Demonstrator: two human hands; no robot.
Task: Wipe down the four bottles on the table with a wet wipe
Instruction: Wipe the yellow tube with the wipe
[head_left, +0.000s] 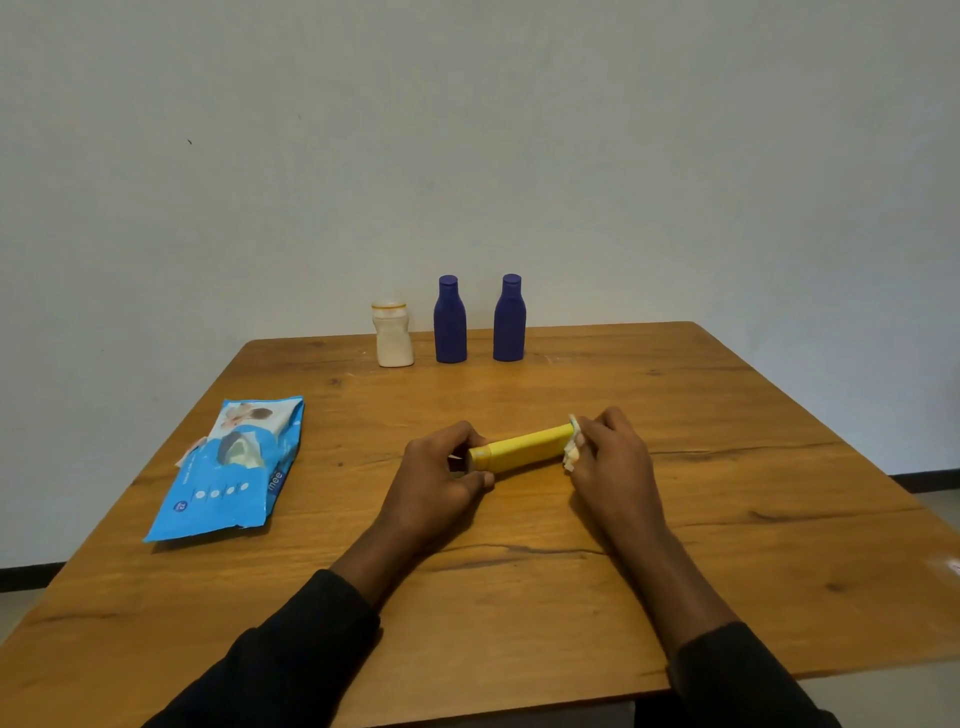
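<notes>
L hand (441, 478) is gripping the yellow bottle (522, 448) at its cap end, fingers curled round. R hand (608, 457) is pinching the wet wipe (573, 451) on its base end, mid-table. White bottle (394, 335), left blue bottle (450, 319) & right blue bottle (509, 318) are standing at the far edge; can't tell if wiped.

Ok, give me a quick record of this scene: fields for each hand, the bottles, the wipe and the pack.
left hand: grips the cap end of the yellow bottle
right hand: holds the wet wipe round the bottle's other end
yellow bottle: held sideways between both hands
waiting bottles: white bottle, left blue bottle, right blue bottle, upright in a row near the far edge of the table
wipes pack: lying flat, left of the hands
</notes>
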